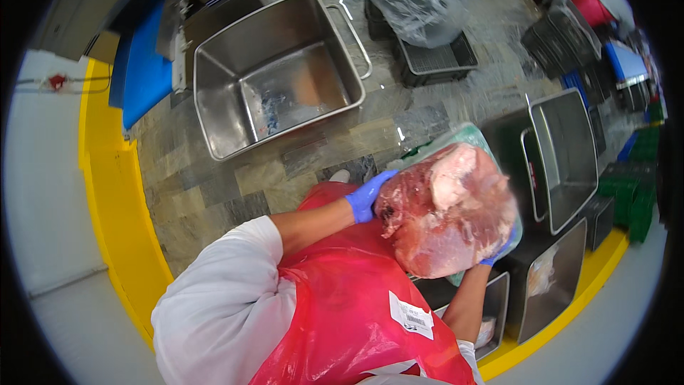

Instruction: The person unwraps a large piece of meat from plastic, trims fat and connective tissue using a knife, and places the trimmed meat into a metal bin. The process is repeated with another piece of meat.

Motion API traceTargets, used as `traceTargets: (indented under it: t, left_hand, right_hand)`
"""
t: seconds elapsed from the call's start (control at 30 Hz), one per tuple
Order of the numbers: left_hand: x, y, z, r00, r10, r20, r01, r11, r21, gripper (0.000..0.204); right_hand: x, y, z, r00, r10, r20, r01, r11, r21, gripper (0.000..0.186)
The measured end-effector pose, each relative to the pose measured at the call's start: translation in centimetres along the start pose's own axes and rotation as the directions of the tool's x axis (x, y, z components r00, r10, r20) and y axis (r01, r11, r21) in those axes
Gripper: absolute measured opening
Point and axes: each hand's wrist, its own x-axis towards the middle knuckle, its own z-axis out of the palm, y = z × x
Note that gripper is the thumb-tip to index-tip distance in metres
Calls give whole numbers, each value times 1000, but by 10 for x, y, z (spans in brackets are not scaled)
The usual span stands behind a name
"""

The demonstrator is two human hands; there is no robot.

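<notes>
A large piece of raw meat (449, 221), pink-red with a pale fatty patch, is held up in front of my red apron. My left hand (369, 196), in a blue-violet glove, grips its left side with the fingers partly behind it. On the lower right edge my gloved right hand (501, 248) supports the meat; most of that hand is hidden. Beneath and behind the meat shows a pale green plastic sheet or liner (467, 134), its base mostly covered.
A steel tub (214, 117) with a side handle stands on the wet tiled floor ahead to the left. Another steel tub (570, 139) is at the right, beside more steel bins (531, 314). Farther off are dark crates (438, 71) with a clear plastic bag (420, 0).
</notes>
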Motion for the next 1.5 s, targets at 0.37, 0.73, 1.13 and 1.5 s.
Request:
traceTargets:
  t: [0.37,0.73,1.13,1.5]
  left_hand:
    - [-201,156,-110,887,459,42,-451,884,-123,40]
    - [-274,255,-322,409,476,-778,-764,645,-6,75]
    - [-91,268,-236,744,545,-386,553,-179,814,99]
    - [-63,271,-193,722,665,-189,513,-332,791,100]
  right_hand:
    - [69,183,312,773,481,413,-544,838,41,55]
    - [3,242,503,325,847,421,-391,526,-755,74]
    - [-62,82,289,916,400,25,73,-104,-992,66]
    - [-205,80,69,794,365,-486,-483,-108,-869,46]
